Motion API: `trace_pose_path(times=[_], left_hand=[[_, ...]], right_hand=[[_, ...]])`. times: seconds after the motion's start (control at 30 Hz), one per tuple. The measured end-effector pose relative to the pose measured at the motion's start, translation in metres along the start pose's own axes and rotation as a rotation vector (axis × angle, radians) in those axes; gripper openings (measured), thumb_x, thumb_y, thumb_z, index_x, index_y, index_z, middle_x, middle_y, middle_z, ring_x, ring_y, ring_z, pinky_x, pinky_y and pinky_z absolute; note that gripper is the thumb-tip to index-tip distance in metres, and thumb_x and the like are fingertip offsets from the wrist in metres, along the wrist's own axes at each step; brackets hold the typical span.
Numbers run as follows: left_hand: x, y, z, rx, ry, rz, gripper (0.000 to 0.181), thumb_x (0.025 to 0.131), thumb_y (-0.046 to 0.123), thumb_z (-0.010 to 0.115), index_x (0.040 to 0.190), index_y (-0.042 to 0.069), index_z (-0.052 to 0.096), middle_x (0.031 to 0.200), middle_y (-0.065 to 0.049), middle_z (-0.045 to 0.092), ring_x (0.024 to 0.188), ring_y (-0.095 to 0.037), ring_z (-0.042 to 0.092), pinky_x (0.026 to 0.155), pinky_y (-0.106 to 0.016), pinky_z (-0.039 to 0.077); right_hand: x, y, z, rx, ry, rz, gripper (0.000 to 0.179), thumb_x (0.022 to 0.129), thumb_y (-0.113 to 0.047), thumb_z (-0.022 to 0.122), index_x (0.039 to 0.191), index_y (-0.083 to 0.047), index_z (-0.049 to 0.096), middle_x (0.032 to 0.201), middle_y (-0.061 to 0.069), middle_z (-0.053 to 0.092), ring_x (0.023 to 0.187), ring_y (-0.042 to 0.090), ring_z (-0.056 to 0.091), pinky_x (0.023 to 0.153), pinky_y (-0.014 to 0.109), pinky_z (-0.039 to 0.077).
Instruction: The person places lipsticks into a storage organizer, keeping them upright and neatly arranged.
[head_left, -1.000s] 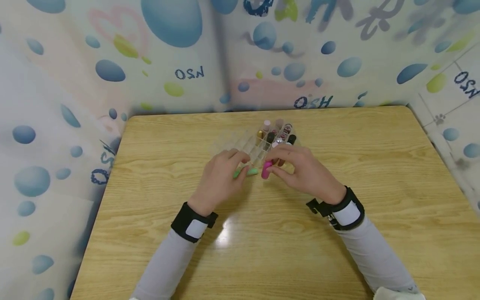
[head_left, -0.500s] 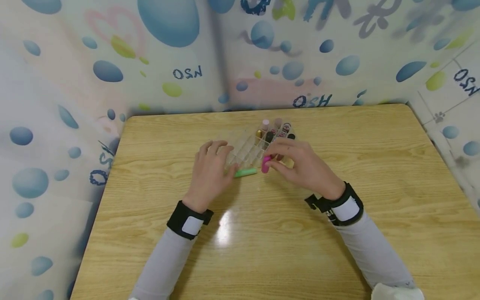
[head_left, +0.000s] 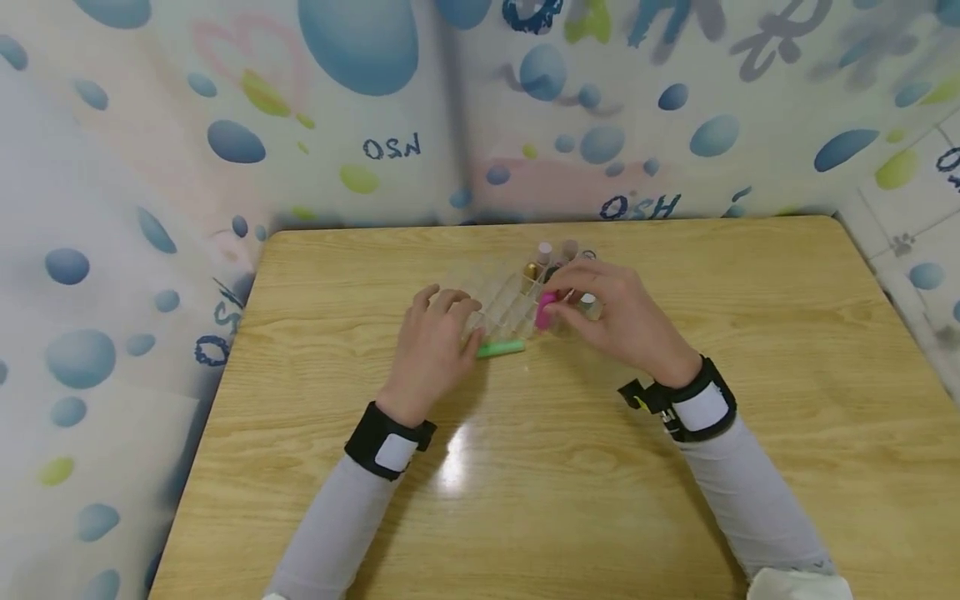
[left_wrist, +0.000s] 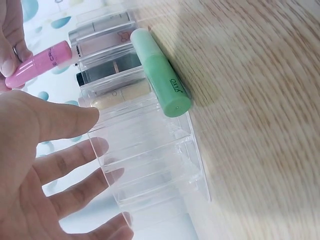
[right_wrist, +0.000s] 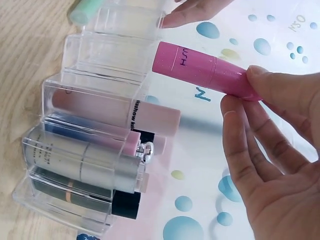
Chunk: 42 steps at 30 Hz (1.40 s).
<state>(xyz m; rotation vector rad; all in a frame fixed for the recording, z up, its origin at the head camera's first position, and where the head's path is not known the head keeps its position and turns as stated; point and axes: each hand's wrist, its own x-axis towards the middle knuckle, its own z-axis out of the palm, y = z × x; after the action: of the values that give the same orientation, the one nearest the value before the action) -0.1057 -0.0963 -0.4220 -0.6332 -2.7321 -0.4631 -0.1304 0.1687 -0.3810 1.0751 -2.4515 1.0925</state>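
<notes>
My right hand (head_left: 611, 312) pinches a pink lipstick tube (right_wrist: 200, 70) at one end, between thumb and fingertips. The tube is over the near side of a clear organizer with several compartments (left_wrist: 145, 150). Relaxed and spread, the fingers of my left hand (head_left: 435, 354) have their tips right at the organizer's left part. A green lip tube (left_wrist: 165, 80), marked OXYA, lies on the table along the organizer's near edge, close to my left thumb. In the head view, my right hand hides part of the organizer's right end.
Cosmetic tubes fill the organizer's right part: a pale pink lip gloss (right_wrist: 115, 110), a silver tube (right_wrist: 85, 160) and a dark tube with a black cap (right_wrist: 125, 204) among them. The wooden table (head_left: 562, 500) ends at a patterned wall covering (head_left: 315, 108).
My left hand has drawn back to the left, leaving more of the green tube in sight. My right hand has carried the pink lipstick tube slightly up and over the organizer's near edge.
</notes>
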Motion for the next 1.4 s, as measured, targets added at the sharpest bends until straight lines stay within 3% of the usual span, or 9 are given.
trace_pose_path(times=[0.47, 0.9, 1.13, 1.4], left_hand=[[-0.007, 0.003, 0.008, 0.015, -0.011, -0.008, 0.028, 0.093, 0.023, 0.073, 0.115, 0.004, 0.076, 0.119, -0.015, 0.072, 0.119, -0.032, 0.064, 0.119, -0.051, 0.036], [-0.003, 0.004, 0.003, 0.059, -0.041, 0.005, 0.028, 0.094, 0.022, 0.073, 0.116, 0.005, 0.077, 0.120, -0.014, 0.073, 0.121, -0.029, 0.064, 0.120, -0.051, 0.034], [0.000, 0.001, 0.000, 0.067, -0.041, -0.001, 0.029, 0.093, 0.022, 0.074, 0.116, 0.005, 0.078, 0.120, -0.014, 0.073, 0.121, -0.029, 0.064, 0.120, -0.051, 0.035], [0.001, 0.001, 0.000, 0.074, -0.037, -0.001, 0.028, 0.094, 0.022, 0.073, 0.116, 0.006, 0.078, 0.121, -0.014, 0.073, 0.121, -0.028, 0.063, 0.121, -0.050, 0.034]], right_hand=[[0.013, 0.007, 0.001, 0.023, 0.043, -0.011, 0.023, 0.090, -0.008, 0.077, 0.113, -0.011, 0.078, 0.109, 0.002, 0.075, 0.085, 0.011, 0.069, 0.073, 0.038, 0.060], [0.016, 0.015, 0.000, -0.032, 0.129, 0.004, 0.022, 0.090, -0.006, 0.077, 0.111, -0.006, 0.080, 0.104, 0.006, 0.075, 0.080, 0.013, 0.068, 0.071, 0.028, 0.055], [0.020, 0.022, 0.006, 0.004, 0.163, -0.009, 0.021, 0.090, -0.006, 0.077, 0.110, -0.005, 0.081, 0.104, 0.007, 0.075, 0.078, 0.014, 0.069, 0.066, 0.039, 0.056], [0.020, 0.026, 0.009, -0.003, 0.168, -0.003, 0.023, 0.089, -0.006, 0.077, 0.112, -0.004, 0.081, 0.102, 0.007, 0.075, 0.078, 0.014, 0.068, 0.066, 0.040, 0.056]])
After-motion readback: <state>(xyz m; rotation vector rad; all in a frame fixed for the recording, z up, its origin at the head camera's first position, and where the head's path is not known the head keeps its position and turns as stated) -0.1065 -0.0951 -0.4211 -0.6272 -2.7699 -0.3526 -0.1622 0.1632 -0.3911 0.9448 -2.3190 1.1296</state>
